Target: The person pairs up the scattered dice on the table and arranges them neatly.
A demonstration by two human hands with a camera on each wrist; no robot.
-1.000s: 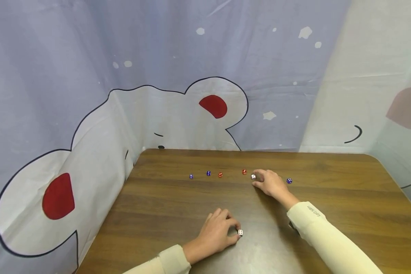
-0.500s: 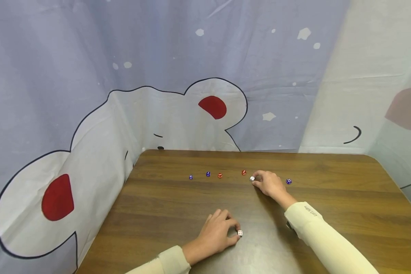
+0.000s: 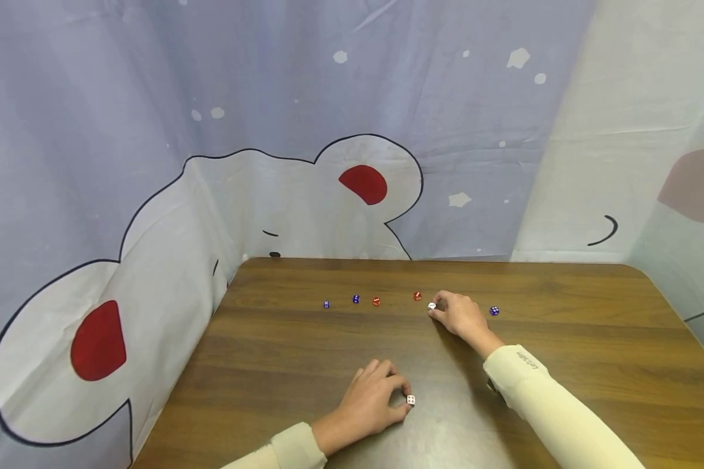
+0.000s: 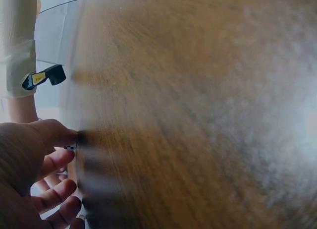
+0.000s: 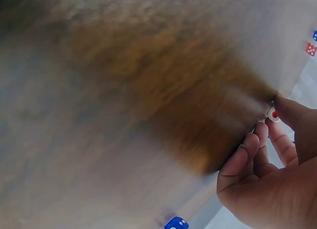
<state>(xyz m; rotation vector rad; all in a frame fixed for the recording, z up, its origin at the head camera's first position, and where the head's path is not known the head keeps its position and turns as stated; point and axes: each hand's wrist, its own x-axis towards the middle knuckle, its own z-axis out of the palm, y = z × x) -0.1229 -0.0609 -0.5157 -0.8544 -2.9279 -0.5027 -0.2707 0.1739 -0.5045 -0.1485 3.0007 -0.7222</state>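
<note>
My left hand (image 3: 374,398) rests low over the near middle of the table, pinching a white die (image 3: 410,400) between thumb and index finger. Four pips face up on it. In the left wrist view only a sliver of that die (image 4: 71,147) shows between the fingertips. Farther back, my right hand (image 3: 461,316) has its thumb and forefinger on a second white die (image 3: 431,306). A red pip on this die (image 5: 274,114) is visible in the right wrist view. Just left of it lies a red die (image 3: 418,296); a blue die (image 3: 495,311) lies right of the hand.
Toward the back left of the wooden table (image 3: 281,352) sit another red die (image 3: 377,301) and two blue dice, one nearer (image 3: 356,299) and one farther left (image 3: 326,304). A printed curtain (image 3: 475,130) hangs behind the table's back edge.
The white die at my right hand shows a different face, turned between the fingertips, and sits slightly nearer. My left hand and its die stay put.
</note>
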